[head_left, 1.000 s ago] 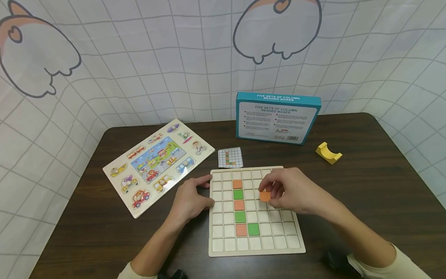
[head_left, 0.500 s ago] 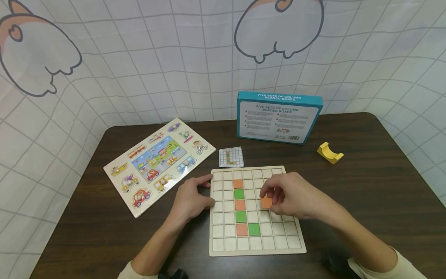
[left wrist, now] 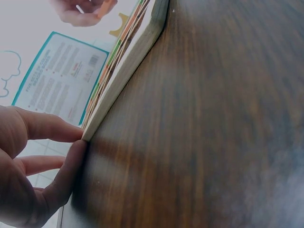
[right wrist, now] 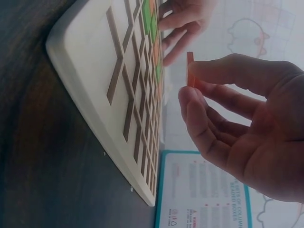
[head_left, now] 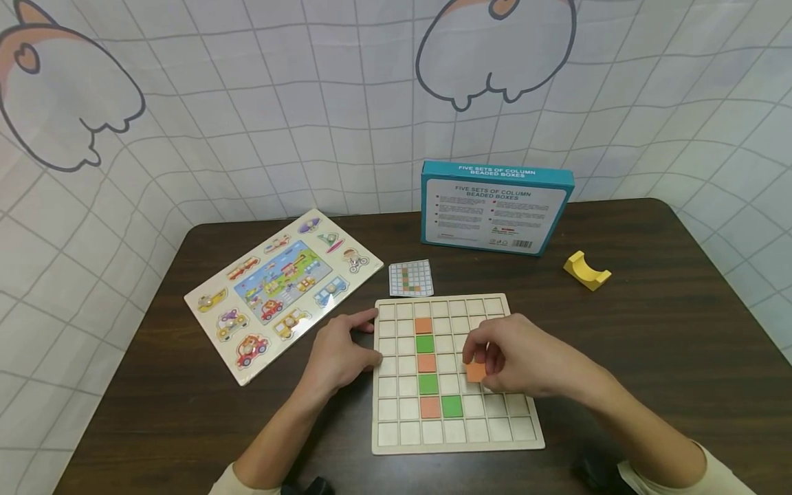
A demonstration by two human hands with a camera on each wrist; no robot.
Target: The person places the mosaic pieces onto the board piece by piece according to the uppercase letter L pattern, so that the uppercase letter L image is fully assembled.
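A pale wooden grid board (head_left: 458,451) lies on the dark table. One column holds alternating orange tiles (head_left: 425,363) and green tiles (head_left: 428,383), and another green tile (head_left: 452,406) sits beside the lowest orange one. My right hand (head_left: 526,354) pinches a thin orange square tile (head_left: 476,372) between thumb and fingertips. In the right wrist view that tile (right wrist: 190,69) stands on edge, held above the board. At the board's left edge, my left hand (head_left: 337,354) touches with index finger and thumb spread apart. The left wrist view shows those fingertips against the board's side (left wrist: 118,90).
Behind the board lies a small pattern card (head_left: 411,278) with a coloured grid. A blue-and-white box (head_left: 491,210) stands at the back. The yellow curved block (head_left: 586,271) is at the right, and a picture puzzle (head_left: 216,340) of vehicles lies at the left.
My right hand has moved slightly toward the near side of the board, carrying the orange tile. The left hand stays at the board's edge.
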